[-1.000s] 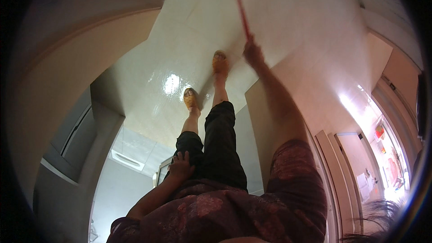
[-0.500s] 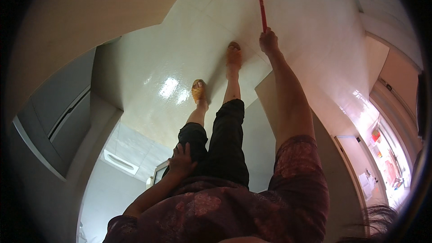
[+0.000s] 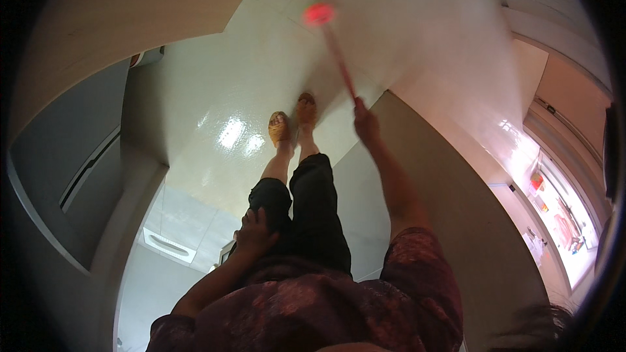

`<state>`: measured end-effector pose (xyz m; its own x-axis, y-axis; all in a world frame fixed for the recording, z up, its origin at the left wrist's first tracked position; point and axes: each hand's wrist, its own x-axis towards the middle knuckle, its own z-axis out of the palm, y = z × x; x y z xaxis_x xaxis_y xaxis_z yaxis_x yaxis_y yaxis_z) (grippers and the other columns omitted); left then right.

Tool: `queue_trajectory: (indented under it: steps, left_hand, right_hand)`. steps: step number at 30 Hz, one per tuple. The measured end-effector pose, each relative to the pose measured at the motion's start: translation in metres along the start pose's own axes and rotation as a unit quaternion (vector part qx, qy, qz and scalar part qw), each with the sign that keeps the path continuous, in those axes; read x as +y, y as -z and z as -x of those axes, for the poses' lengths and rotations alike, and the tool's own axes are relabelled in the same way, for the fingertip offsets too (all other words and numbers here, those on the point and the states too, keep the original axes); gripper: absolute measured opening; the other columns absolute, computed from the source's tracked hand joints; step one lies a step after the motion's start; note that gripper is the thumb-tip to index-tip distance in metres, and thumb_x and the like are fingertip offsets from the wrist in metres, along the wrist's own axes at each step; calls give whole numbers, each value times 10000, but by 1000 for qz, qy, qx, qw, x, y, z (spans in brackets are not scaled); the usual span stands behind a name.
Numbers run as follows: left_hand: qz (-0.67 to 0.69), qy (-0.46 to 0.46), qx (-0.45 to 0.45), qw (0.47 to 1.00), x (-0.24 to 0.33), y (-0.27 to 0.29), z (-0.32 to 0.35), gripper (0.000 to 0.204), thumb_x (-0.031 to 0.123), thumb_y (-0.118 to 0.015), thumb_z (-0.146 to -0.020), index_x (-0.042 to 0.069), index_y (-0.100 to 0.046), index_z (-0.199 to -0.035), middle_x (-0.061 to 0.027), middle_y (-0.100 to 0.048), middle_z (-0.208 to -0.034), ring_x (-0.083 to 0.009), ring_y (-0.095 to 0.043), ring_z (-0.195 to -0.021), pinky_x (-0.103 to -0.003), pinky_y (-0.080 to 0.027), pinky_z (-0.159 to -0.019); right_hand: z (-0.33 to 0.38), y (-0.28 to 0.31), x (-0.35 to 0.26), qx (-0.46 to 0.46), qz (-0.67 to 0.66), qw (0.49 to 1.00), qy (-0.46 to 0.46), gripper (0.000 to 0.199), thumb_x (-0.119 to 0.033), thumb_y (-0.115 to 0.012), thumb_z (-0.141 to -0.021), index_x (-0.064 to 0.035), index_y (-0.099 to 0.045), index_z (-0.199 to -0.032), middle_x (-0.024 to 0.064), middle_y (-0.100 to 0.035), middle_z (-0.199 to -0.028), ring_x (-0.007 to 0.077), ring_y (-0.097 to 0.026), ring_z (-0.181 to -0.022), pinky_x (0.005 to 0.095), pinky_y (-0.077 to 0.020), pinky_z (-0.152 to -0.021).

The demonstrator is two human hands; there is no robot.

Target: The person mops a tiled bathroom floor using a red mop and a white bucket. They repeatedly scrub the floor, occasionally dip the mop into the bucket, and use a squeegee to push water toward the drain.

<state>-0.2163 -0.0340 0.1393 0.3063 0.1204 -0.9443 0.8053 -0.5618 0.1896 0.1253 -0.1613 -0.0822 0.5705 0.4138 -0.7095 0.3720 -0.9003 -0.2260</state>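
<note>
My right hand (image 3: 366, 124) is closed round the lower end of a long red stick with a round head (image 3: 340, 58). Its bright pinkish-red head is out ahead of my feet, smeared by motion, so I cannot tell its exact kind or whether it touches the floor. On my left thigh, over the dark trousers (image 3: 318, 221), lies my left hand (image 3: 256, 231), fingers apart and holding nothing. Both my feet, in tan slip-on shoes (image 3: 279, 128), stand close together on the pale floor.
Shiny pale floor tiles (image 3: 215, 85) reflect a light. Grey cabinet fronts (image 3: 72, 137) stand at left beneath a tan surface (image 3: 130, 6). A brownish wall or panel (image 3: 456, 202) rises at right. Beyond it, a bright opening (image 3: 561, 215) shows several small things.
The red stick and my right hand have swung left and nearer. My right foot has come back beside the left one. My left hand stays on the thigh.
</note>
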Motion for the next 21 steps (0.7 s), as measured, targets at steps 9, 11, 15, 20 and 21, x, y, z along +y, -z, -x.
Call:
queue_trajectory:
  steps: [9, 11, 15, 20, 21]
  left_hand:
    - [-30, 16, -25, 999, 21, -6, 2, 856, 429, -688, -694, 30, -268, -1324, -258, -329, -1287, -394, -407, -1140, -580, -444, -762]
    - [-41, 22, -32, 998, 28, -7, 1, 845, 435, -681, -700, 29, -276, -1321, -255, -332, -1285, -395, -409, -1137, -578, -443, -763]
    - [-48, 31, -43, 997, 37, -9, 0, 821, 438, -667, -708, 30, -292, -1313, -243, -347, -1272, -385, -416, -1130, -575, -445, -754]
    - [-77, 20, -25, 997, 40, -11, -2, 796, 443, -670, -696, 30, -324, -1283, -225, -384, -1220, -368, -457, -1075, -557, -465, -700]
    - [-75, 9, -12, 997, 40, -12, -3, 797, 446, -671, -693, 31, -326, -1279, -224, -389, -1211, -367, -462, -1065, -555, -467, -689]
  right_hand:
    - [-121, 56, 52, 128, -461, 852, -212, 140, -264, -429, -912, -124, -425, -906, 80, -468, -562, 228, -471, -457, 351, -358, -377]
    - [-70, -8, 28, 87, -233, 960, -127, 277, -260, -381, -922, -89, -331, -1135, 179, -536, -663, 320, -534, -549, 431, -418, -484]
    - [56, -99, 5, -162, -126, 978, -28, 504, -229, -363, -894, -139, -207, -1364, 271, -600, -740, 444, -591, -674, 558, -458, -633]
    - [50, -37, 4, -91, -82, 992, 38, 390, -234, -377, -895, -169, -337, -1278, 242, -600, -720, 424, -600, -678, 554, -450, -588]
    - [23, -10, 5, -57, -26, 998, 0, 414, -232, -385, -902, -171, -331, -1308, 213, -613, -726, 394, -605, -643, 523, -457, -555]
